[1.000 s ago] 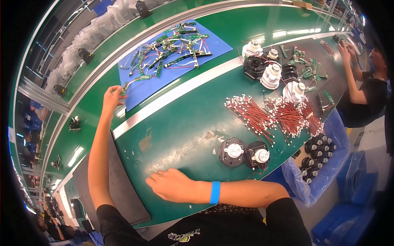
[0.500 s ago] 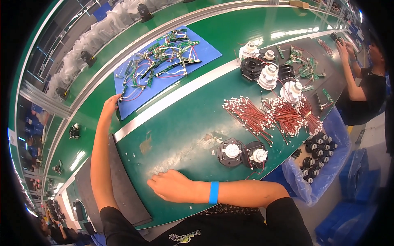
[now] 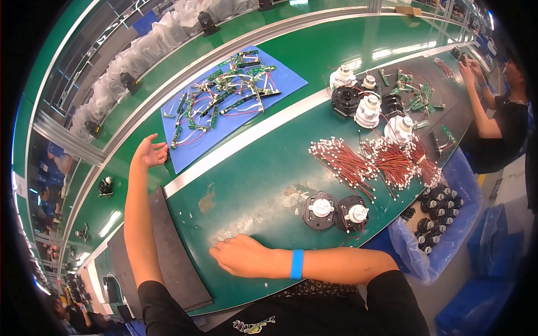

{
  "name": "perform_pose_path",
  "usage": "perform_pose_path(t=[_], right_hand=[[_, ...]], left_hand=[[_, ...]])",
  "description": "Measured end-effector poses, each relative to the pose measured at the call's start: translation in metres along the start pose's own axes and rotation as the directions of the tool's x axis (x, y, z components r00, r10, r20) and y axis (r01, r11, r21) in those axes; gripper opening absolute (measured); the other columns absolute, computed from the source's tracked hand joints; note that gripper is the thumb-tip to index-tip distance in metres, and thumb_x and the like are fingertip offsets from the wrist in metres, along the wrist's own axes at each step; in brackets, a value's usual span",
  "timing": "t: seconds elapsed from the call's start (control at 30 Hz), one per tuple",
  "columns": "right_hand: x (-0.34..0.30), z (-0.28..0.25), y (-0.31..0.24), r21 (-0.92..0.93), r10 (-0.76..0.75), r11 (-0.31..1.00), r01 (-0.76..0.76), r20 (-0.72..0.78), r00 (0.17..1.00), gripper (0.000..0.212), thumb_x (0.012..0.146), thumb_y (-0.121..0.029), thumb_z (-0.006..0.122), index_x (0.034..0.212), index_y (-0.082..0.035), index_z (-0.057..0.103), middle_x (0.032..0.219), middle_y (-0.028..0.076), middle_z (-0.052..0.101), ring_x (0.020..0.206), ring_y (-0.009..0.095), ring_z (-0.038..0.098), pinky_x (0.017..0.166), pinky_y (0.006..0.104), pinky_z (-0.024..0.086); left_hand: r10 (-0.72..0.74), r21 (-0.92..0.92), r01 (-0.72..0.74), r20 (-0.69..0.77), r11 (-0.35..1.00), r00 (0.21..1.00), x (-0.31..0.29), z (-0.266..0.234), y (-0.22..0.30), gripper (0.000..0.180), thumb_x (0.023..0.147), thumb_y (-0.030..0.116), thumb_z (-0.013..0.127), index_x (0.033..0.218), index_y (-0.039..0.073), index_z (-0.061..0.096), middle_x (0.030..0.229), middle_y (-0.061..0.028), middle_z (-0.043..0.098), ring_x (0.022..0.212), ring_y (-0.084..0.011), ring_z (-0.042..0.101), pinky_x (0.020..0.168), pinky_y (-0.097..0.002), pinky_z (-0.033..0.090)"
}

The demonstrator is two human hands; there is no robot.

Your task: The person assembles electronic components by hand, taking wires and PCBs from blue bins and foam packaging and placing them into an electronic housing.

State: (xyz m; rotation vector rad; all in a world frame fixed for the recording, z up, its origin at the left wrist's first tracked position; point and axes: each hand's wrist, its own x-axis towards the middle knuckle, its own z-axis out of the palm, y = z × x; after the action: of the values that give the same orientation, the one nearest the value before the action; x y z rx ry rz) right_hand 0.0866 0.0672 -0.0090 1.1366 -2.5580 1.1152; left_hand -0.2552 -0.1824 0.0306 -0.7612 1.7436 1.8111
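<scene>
My left hand [image 3: 150, 151] is open, palm turned toward the blue sheet [image 3: 178, 159] and fingers loosely bent, with nothing in it. It hovers just off the sheet's near-left corner. On that sheet lies a tangle of green circuit boards [image 3: 216, 103] with red, white and black wires. My right hand [image 3: 246, 256], a blue band on its wrist, rests as a loose fist on the green tabletop [image 3: 252, 207]; nothing shows in it. To its right sit two black round-based units [image 3: 321, 208] with white tops, one trailing a red wire.
Bundles of red wires with white plugs [image 3: 392, 162] lie to the right. Behind them stand white and black housings [image 3: 367, 111] and more boards [image 3: 412, 92] on a dark mat. A blue-lined box [image 3: 400, 246] holds several black units. A co-worker [image 3: 501, 120] sits at far right.
My left hand has come off the blue sheet's corner, and its fingers have spread. My right hand stays closed on the table. The whole view has shifted slightly.
</scene>
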Motion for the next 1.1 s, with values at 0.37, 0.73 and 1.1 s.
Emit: perform_pose_path(t=[0.37,0.73,1.1], right_hand=[[0.001,-0.004,-0.001,0.011,0.021,1.000,-0.021,0.010,1.000,0.012,0.079,-0.013,0.058,0.080,-0.003,0.050,0.072,0.012,0.056,0.067,0.029,0.061,0.056,0.0397,0.046],[0.005,0.004,0.005,0.076,0.034,0.996,-0.035,0.006,0.999,0.009,0.079,-0.012,0.056,0.078,-0.003,0.053,0.071,0.013,0.058,0.069,0.033,0.060,0.059,0.0440,0.047],[0.024,-0.038,-0.013,0.273,0.160,0.960,-0.058,-0.369,0.916,0.022,0.083,-0.015,0.058,0.103,-0.005,0.058,0.079,0.010,0.061,0.071,0.028,0.059,0.062,0.0386,0.047]], left_hand=[[0.005,0.105,-0.003,-0.020,0.994,1.000,0.045,-0.015,0.008,0.042,0.088,0.041,0.048,0.097,0.001,0.056,0.082,-0.0073,0.057,0.071,-0.0185,0.054,0.072,-0.0368,0.047],[0.335,-0.203,-0.382,-0.231,0.902,0.914,0.024,0.023,-0.043,0.047,0.096,0.037,0.044,0.125,0.000,0.047,0.121,-0.0172,0.055,0.107,-0.0320,0.054,0.096,-0.0524,0.041],[0.471,-0.192,-0.564,-0.375,0.804,0.799,-0.102,-0.154,-0.119,0.046,0.090,0.035,0.057,0.121,0.002,0.051,0.117,-0.0120,0.057,0.101,-0.0239,0.056,0.090,-0.0422,0.046]])
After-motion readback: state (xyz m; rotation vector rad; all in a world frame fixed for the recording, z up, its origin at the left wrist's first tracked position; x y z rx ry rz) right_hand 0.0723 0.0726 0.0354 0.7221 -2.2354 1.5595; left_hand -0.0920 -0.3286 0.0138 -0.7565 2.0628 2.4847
